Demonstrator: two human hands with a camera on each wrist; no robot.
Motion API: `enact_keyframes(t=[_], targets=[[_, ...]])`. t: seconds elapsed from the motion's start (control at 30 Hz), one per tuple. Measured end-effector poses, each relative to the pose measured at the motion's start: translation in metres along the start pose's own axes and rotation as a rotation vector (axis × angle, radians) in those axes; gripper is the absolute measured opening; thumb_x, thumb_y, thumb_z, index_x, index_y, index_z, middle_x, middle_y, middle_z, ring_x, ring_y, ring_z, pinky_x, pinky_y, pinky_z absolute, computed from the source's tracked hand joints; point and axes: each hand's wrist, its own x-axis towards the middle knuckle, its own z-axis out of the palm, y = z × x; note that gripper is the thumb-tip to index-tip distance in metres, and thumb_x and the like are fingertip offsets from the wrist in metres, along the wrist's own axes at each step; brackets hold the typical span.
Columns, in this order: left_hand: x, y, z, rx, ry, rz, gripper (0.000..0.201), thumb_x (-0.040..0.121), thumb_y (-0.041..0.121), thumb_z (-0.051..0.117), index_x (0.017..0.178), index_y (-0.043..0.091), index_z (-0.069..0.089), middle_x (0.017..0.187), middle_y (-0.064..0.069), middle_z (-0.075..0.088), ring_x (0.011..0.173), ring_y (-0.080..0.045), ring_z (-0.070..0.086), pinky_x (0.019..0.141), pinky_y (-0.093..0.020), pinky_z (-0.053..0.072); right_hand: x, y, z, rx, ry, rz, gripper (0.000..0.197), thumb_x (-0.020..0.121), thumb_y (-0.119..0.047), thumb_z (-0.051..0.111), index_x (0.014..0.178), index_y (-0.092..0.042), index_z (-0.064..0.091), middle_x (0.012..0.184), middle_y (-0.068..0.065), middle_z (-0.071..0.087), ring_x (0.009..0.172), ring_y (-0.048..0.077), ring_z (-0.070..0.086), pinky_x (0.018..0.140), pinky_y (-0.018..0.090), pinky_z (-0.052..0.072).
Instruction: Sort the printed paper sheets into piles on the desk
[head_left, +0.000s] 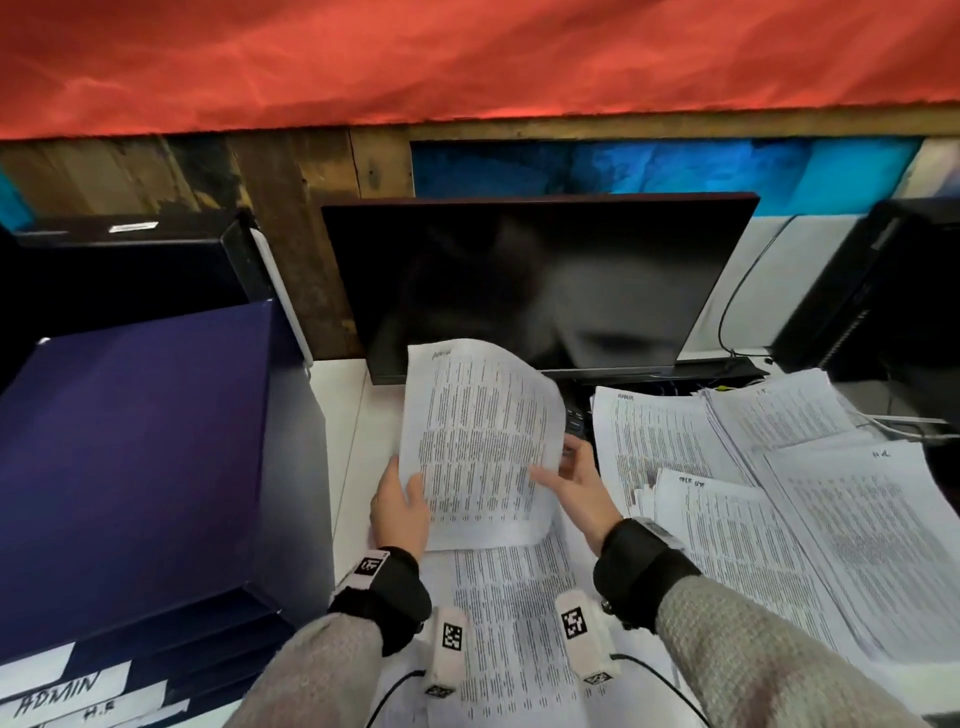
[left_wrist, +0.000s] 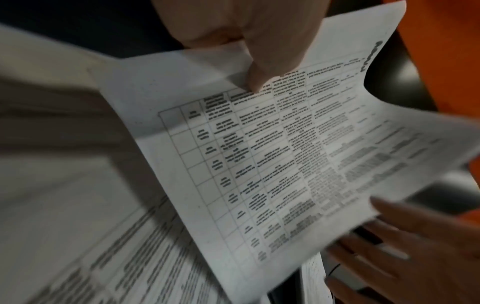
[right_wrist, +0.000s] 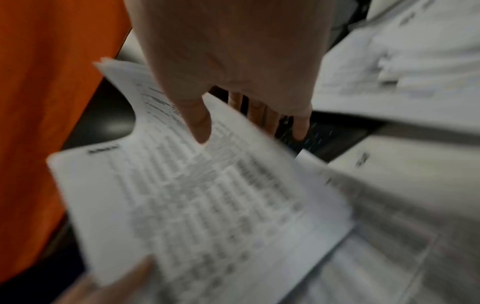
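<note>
Held up above the desk (head_left: 343, 415), in front of the dark monitor (head_left: 535, 280): one printed sheet (head_left: 480, 447), tilted and curling backward at its top, with a handwritten word in the upper left corner, too blurred to read. Gripped at its lower left edge by the left hand (head_left: 400, 506), thumb (left_wrist: 262, 67) on the printed face and the other fingers behind the paper, so a real pinch. Seen from the left wrist as a table of small text in rows and columns. Near the right edge of the same sheet, the right hand (head_left: 576, 483), thumb (right_wrist: 200, 121) over the printed side and fingers (right_wrist: 301, 123) reaching behind the paper; whether gripping it or only touching, hard to tell because of motion blur. Directly under both wrists, flat on the desk, a stack of printed pages (head_left: 514, 623). To the right, several overlapping piles of printed sheets (head_left: 779, 493), fanned out, each with a short handwritten word on the top page. Between the raised sheet and these piles, a small part of a black keyboard (head_left: 576, 421). At the left, a dark blue paper tray unit (head_left: 140, 457) with white labels at the front, among them "ADMIN" (head_left: 57, 693). Behind everything, a wooden wall (head_left: 291, 218) and above it a red cloth (head_left: 467, 57). On both arms grey knitted sleeves (head_left: 769, 654) and black wrist straps (head_left: 384, 597).
</note>
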Motion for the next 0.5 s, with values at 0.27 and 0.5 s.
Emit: enact_keyframes(t=[0.27,0.5], targets=[[-0.011,0.042,-0.010,0.089,0.064,0.288,0.019,0.097,0.013,0.043,0.112,0.008,0.054,0.106,-0.004,0.061,0.095,-0.019,0.058,0.084,-0.034,0.047,0.032,0.031,-0.143,-0.953,0.090,0.262,0.077,0.086,0.006,0.042,0.150,-0.023,0.013,0.157,0.007,0.012,0.134,0.034,0.038,0.109,0.045,0.036],[-0.034,0.064,0.024,-0.171,-0.112,0.144,0.024,0.097,0.009,0.046,0.118,0.021,0.050,0.111,0.006,0.061,0.104,-0.006,0.057,0.096,-0.021,0.042,0.068,0.052,-0.185,-0.903,-0.130,0.288,0.060,0.081,0.010,0.053,0.134,-0.017,0.041,0.134,0.010,0.046,0.087,0.023,0.055,0.071,0.040,0.057]])
